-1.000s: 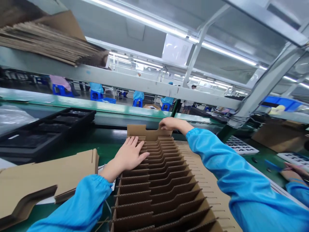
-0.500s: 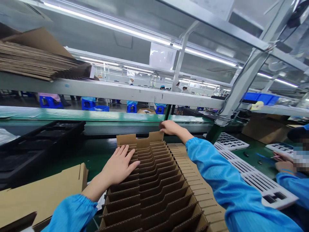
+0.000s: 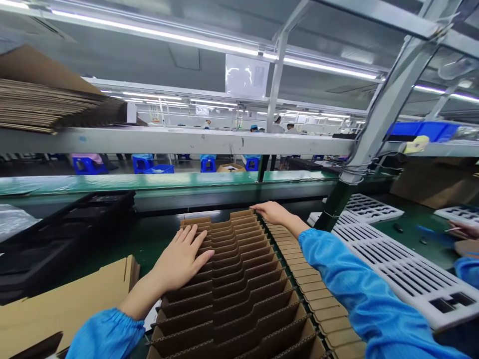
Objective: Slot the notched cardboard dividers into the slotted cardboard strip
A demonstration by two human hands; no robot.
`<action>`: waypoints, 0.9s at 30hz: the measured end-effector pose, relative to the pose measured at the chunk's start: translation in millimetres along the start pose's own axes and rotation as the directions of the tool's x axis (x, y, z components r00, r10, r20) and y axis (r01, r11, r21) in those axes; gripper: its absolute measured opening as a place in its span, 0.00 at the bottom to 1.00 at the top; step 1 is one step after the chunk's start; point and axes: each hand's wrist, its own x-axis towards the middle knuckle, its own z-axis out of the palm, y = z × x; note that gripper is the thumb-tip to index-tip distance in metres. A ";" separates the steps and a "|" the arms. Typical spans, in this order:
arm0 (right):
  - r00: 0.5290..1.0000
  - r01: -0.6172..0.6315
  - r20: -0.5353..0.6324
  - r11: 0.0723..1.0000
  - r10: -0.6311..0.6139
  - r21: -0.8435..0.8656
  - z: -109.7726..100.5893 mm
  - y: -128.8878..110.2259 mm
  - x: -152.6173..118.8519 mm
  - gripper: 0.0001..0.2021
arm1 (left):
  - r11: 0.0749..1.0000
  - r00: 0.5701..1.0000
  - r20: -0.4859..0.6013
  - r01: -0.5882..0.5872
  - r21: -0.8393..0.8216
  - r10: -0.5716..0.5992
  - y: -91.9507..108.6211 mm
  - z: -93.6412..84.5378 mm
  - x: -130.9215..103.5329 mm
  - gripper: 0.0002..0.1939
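Note:
A brown cardboard divider grid [image 3: 239, 284] with a long row of upright slats fills the lower middle. My left hand [image 3: 183, 259] lies with spread fingers on the far left part of the slats. At the far right corner of the grid, my right hand [image 3: 271, 212] has its thumb and fingers pressed together on the end of a cardboard slat. A slotted cardboard sheet [image 3: 310, 279] lies along the grid's right side, partly behind my right sleeve.
Flat cardboard [image 3: 75, 304] is at the lower left, with a black tray [image 3: 63, 234] behind it. White slotted trays [image 3: 396, 254] lie at right, near another person's hand. A metal beam [image 3: 209, 141] crosses ahead; a post [image 3: 377, 119] stands right.
The far slat at my right hand sits lower, level with the others. My right hand has moved slightly down and right. My left hand stays on the slats. The camera view has shifted.

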 end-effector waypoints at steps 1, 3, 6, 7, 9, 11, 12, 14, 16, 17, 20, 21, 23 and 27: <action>1.000 0.008 -0.002 1.000 -0.008 -0.006 1.8 1.1 -1.1 0.26 | 1.000 1.000 0.004 0.003 -0.002 -0.003 0.7 0.0 -0.1 0.45; 1.000 0.028 0.003 0.999 -0.028 -0.014 5.7 2.9 -4.2 0.32 | 1.000 1.000 -0.001 0.010 -0.019 -0.010 2.2 0.8 -1.1 0.46; 0.997 0.048 0.054 0.999 -0.047 -0.023 11.0 5.6 -9.8 0.38 | 0.998 1.000 -0.012 0.025 -0.052 -0.025 2.6 0.7 -3.0 0.46; 0.997 0.046 0.070 0.999 -0.044 -0.027 11.7 7.0 -11.4 0.39 | 0.997 1.000 -0.010 0.024 -0.068 -0.024 1.4 -0.5 -2.8 0.47; 0.996 0.025 0.084 0.999 -0.022 -0.038 9.8 10.6 -13.4 0.41 | 0.992 1.000 0.007 0.024 -0.121 -0.023 -4.4 -4.7 0.4 0.48; 0.997 -0.012 0.077 0.999 0.016 -0.051 4.0 14.4 -13.6 0.42 | 0.981 0.998 -0.008 0.059 -0.184 -0.062 -13.6 -10.0 8.7 0.50; 0.997 -0.034 0.067 0.998 0.038 -0.058 0.2 15.7 -13.2 0.42 | 0.974 0.995 -0.028 0.088 -0.207 -0.096 -18.6 -12.4 14.3 0.51; 0.996 -0.071 0.048 0.995 0.075 -0.072 -6.9 15.5 -12.2 0.40 | 0.961 0.987 -0.036 0.141 -0.236 -0.154 -26.7 -15.6 25.4 0.50; 0.996 -0.072 0.052 0.994 0.077 -0.086 -11.7 11.0 -11.7 0.38 | 0.957 0.990 0.013 0.140 -0.256 -0.141 -31.4 -17.6 32.0 0.47; 0.996 -0.058 0.063 0.994 0.064 -0.093 -13.2 7.8 -11.2 0.36 | 0.951 0.992 0.039 0.129 -0.280 -0.123 -33.5 -19.1 32.5 0.45; 0.995 -0.007 0.096 0.994 0.018 -0.111 -15.9 0.5 -3.4 0.28 | 0.907 0.990 -0.048 0.099 -0.410 -0.130 -47.5 -28.0 22.0 0.42; 0.995 -0.003 0.096 0.993 0.015 -0.119 -16.2 -0.3 2.3 0.26 | 0.884 0.980 -0.120 0.087 -0.459 -0.158 -56.1 -31.9 14.1 0.42; 0.997 0.011 0.082 0.993 -0.001 -0.120 -15.5 -0.7 16.6 0.24 | 0.839 0.937 -0.251 0.073 -0.540 -0.243 -77.9 -38.9 -9.3 0.39; 0.997 0.058 0.051 0.995 -0.054 -0.076 -9.5 -7.3 40.2 0.22 | 0.787 0.863 -0.245 0.242 -0.567 -0.441 -127.1 -39.6 -76.7 0.30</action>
